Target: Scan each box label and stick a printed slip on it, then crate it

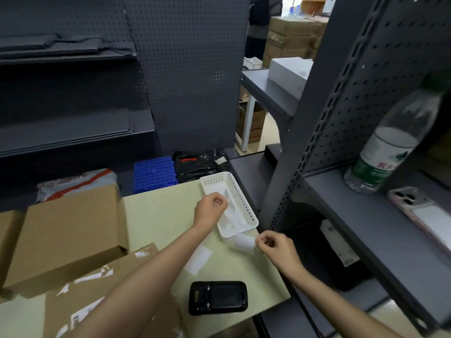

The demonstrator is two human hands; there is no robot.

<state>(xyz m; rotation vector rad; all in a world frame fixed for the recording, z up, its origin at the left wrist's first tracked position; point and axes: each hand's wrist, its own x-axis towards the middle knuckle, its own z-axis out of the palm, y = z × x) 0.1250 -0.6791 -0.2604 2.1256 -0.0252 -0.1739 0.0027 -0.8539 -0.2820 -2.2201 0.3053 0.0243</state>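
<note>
While the handheld scanner [217, 297] is lying idle nearest the table edge beside the taped box [102, 286], the right hand [274, 247] is pinching a curling slip [244, 242], and the left hand [211, 208] is reaching, fingers curled, into the white basket [240, 201]; whether it is gripping anything I cannot tell. That slip, being so curled, may be sticking to itself or creasing.

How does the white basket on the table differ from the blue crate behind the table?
The white basket sits on the table, while the blue crate lies beyond the table's far edge. The white basket stands open side up and holds white paper; the blue crate shows only a latticed face, its contents hidden. The left hand is over the white basket; nothing touches the blue crate. Both are perforated plastic.
</note>
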